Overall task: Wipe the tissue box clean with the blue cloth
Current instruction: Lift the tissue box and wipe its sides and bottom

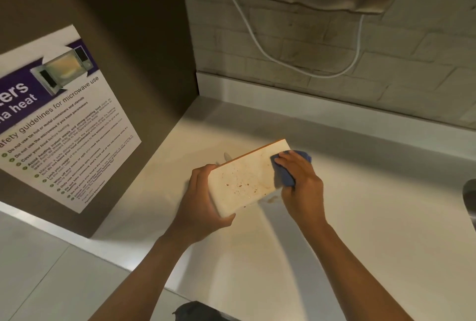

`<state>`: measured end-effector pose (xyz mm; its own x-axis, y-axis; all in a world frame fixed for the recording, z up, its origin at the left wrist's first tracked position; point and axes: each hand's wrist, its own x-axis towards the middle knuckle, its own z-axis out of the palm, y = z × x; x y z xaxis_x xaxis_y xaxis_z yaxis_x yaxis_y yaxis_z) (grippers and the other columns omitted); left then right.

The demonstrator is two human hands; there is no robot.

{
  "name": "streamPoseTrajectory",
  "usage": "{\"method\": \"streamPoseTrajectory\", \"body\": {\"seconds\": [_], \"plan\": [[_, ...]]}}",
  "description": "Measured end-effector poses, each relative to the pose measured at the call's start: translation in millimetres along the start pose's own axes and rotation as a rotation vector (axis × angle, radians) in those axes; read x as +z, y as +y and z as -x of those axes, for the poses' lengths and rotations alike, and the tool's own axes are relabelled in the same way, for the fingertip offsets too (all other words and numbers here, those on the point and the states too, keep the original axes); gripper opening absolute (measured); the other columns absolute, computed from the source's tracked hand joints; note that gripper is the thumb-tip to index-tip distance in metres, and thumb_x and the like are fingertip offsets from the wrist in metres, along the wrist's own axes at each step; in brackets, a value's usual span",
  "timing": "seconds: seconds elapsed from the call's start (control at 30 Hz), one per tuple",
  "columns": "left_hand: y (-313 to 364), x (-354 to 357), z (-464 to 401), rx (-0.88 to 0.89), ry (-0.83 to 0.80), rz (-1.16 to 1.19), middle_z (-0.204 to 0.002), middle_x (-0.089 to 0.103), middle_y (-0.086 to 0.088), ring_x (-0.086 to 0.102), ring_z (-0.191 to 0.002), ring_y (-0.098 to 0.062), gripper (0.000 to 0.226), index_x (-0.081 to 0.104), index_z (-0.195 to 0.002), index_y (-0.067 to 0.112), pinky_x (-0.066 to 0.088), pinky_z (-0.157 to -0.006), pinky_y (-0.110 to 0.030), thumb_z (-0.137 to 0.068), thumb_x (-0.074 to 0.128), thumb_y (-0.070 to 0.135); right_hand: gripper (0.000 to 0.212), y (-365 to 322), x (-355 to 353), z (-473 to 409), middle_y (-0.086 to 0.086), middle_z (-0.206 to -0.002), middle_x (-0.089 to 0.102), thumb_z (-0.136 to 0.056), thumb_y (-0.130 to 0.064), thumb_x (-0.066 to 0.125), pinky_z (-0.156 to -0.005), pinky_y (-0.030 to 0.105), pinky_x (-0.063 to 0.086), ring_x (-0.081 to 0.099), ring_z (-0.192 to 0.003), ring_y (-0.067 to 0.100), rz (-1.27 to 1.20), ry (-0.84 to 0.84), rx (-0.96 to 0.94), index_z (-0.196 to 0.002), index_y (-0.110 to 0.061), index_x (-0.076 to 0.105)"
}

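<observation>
A white tissue box (244, 179) with brown specks on its facing side is tilted up over the countertop; an orange edge runs along its top. My left hand (199, 199) grips its near-left end, thumb under the lower corner. My right hand (301, 182) holds the bunched blue cloth (286, 175) and presses it against the box's right end. A bit of white tissue pokes out behind the box.
The pale countertop (360, 217) carries a brown smear just below the box. A brown panel with a microwave safety poster (64, 119) stands on the left. A tiled wall with a white cable (257, 45) is behind. A metal object (470, 197) shows at the right edge.
</observation>
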<state>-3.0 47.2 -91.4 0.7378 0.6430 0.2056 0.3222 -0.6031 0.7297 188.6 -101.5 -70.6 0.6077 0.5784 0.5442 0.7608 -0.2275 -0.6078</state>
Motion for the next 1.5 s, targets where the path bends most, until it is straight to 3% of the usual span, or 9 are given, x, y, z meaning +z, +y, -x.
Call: {"method": "streamPoseTrajectory", "body": {"seconds": [0.13, 0.23, 0.4, 0.53, 0.7, 0.83, 1.0, 1.27, 1.5], "plan": [[0.1, 4.1, 2.7, -0.001, 0.021, 0.012, -0.126, 0.036, 0.021, 0.052, -0.117, -0.019, 0.106, 0.030, -0.133, 0.045, 0.053, -0.094, -0.049, -0.045, 0.088, 0.044, 0.037, -7.0, 2.6, -21.1, 0.007, -0.123, 0.063, -0.087, 0.000, 0.061, -0.095, 0.006, 0.035, 0.058, -0.115, 0.026, 0.013, -0.026, 0.214, -0.123, -0.006, 0.064], [1.4, 4.4, 1.7, 0.025, 0.034, 0.019, -0.125, 0.036, 0.020, 0.052, -0.117, -0.019, 0.106, 0.028, -0.132, 0.049, 0.054, -0.094, -0.050, -0.045, 0.088, 0.048, 0.058, -20.9, 7.6, -18.3, 0.008, -0.140, 0.052, -0.078, 0.011, 0.060, -0.113, 0.021, 0.027, 0.042, -0.134, 0.020, 0.071, -0.180, 0.045, -0.133, -0.007, 0.057], [2.3, 7.9, 7.6, 0.043, 0.038, -0.009, -0.129, 0.037, 0.018, 0.054, -0.118, -0.017, 0.109, 0.034, -0.138, 0.032, 0.053, -0.094, -0.049, -0.045, 0.091, 0.040, 0.034, 1.5, -5.1, 4.9, 0.008, -0.121, 0.065, -0.091, -0.025, 0.056, -0.105, 0.016, 0.038, 0.051, -0.117, 0.008, 0.015, -0.070, -0.034, -0.115, -0.005, 0.069], [3.2, 8.9, 6.7, 0.040, 0.021, -0.010, -0.131, 0.035, 0.018, 0.053, -0.120, -0.018, 0.110, 0.032, -0.140, 0.032, 0.052, -0.095, -0.049, -0.047, 0.090, 0.042, 0.028, 2.7, 0.3, -11.1, 0.019, -0.116, 0.063, -0.090, 0.000, 0.059, -0.095, 0.004, 0.034, 0.057, -0.113, 0.029, -0.025, -0.002, 0.169, -0.117, 0.007, 0.063], [4.3, 7.2, 5.3, 0.045, 0.010, -0.014, -0.132, 0.036, 0.016, 0.052, -0.120, -0.018, 0.112, 0.031, -0.141, 0.031, 0.054, -0.095, -0.049, -0.047, 0.091, 0.045, 0.052, -22.4, 5.6, -0.6, 0.009, -0.135, 0.057, -0.078, 0.007, 0.063, -0.111, 0.033, 0.037, 0.044, -0.132, 0.018, 0.042, -0.160, -0.085, -0.128, -0.007, 0.061], [6.0, 6.5, 6.1, 0.054, -0.001, -0.014, -0.132, 0.035, 0.020, 0.052, -0.121, -0.015, 0.110, 0.034, -0.142, 0.030, 0.053, -0.096, -0.047, -0.048, 0.091, 0.041, 0.030, -2.6, 0.8, 11.2, 0.006, -0.119, 0.066, -0.089, -0.022, 0.060, -0.102, 0.032, 0.046, 0.055, -0.117, 0.015, 0.019, -0.045, -0.078, -0.114, -0.007, 0.070], [3.0, 6.6, 4.5, 0.021, -0.015, 0.010, -0.132, 0.035, 0.018, 0.051, -0.120, -0.016, 0.112, 0.031, -0.141, 0.034, 0.054, -0.094, -0.048, -0.048, 0.093, 0.041, 0.015, -17.7, 17.6, -18.0, 0.010, -0.092, 0.065, -0.086, 0.007, 0.063, -0.087, 0.023, 0.045, 0.051, -0.093, 0.004, -0.035, 0.100, 0.042, -0.094, -0.003, 0.071], [5.1, 4.6, 6.8, 0.073, -0.019, -0.022, -0.139, 0.036, 0.014, 0.048, -0.126, -0.015, 0.115, 0.030, -0.145, 0.029, 0.052, -0.097, -0.047, -0.050, 0.092, 0.044, 0.038, 0.4, 2.8, 5.2, 0.008, -0.116, 0.067, -0.077, -0.005, 0.080, -0.098, 0.033, 0.050, 0.056, -0.113, 0.012, 0.029, -0.022, -0.127, -0.113, -0.007, 0.069], [21.4, -8.1, 11.9, 0.026, -0.076, -0.197, -0.162, 0.005, 0.012, 0.027, -0.141, -0.018, 0.118, 0.013, -0.146, 0.040, 0.050, -0.104, -0.048, -0.055, 0.082, 0.068, 0.044, -5.4, 5.8, 6.3, 0.010, -0.116, 0.067, -0.074, 0.001, 0.079, -0.096, 0.030, 0.046, 0.063, -0.108, 0.026, 0.043, -0.019, -0.115, -0.116, -0.006, 0.067]]}}
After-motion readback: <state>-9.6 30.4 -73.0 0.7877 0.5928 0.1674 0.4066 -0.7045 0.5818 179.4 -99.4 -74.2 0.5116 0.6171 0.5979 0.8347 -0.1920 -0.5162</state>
